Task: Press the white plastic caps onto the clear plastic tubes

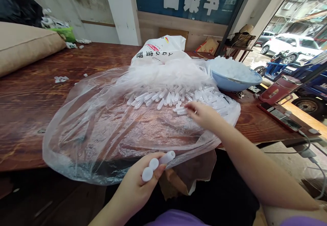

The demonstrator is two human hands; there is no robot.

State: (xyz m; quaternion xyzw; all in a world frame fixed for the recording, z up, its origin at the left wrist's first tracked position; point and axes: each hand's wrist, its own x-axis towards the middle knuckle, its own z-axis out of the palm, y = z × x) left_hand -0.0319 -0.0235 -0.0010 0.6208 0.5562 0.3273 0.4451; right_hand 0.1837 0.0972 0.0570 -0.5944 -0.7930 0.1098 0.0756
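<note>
My left hand [136, 181], low in the middle, is closed around a few small translucent white plastic tubes. Two of them show round white ends [150, 169], and one tube [167, 157] points right with its open end outward. My right hand [200, 114] reaches over the clear plastic bag [102, 130] to the near edge of a heap of similar tubes [168, 96]. Its fingers are bent together at the end of a plastic tube [181, 111] lying there; the fingertips are partly hidden.
A blue basin [232, 81] heaped with small whitish pieces stands right of the bag. Behind is a printed white sack [159, 50]. A phone-like device [279, 116] with a cable and a red container [281, 89] are at the right edge. Brown paper [176, 181] hangs below the table edge.
</note>
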